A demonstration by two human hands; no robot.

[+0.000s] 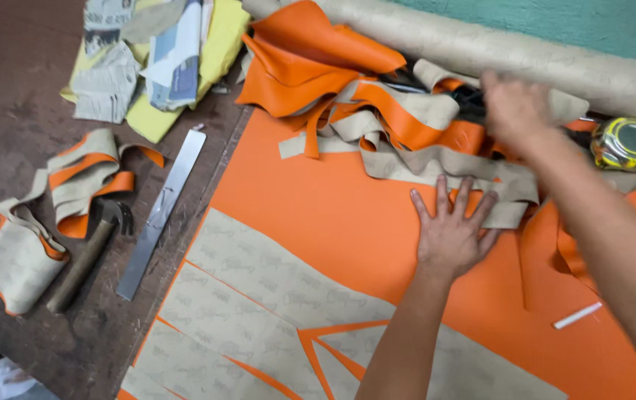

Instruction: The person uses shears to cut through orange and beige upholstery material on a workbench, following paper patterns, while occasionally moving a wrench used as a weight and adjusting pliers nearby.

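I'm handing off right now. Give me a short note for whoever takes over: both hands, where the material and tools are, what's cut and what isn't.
Left hand: flat, fingers spread, pressing on the orange sheet at the edge of the scrap pile; holds nothing.
Right hand: blurred, reaching into the scrap pile near dark handles; whether it grips anything cannot be told.
Tools: tape measure at right, white chalk on the sheet, metal ruler and hammer on the brown table at left.
Done: beige pattern pieces lie laid out on the sheet's near part.
Left: the sheet under them looks uncut; scraps uncleared.
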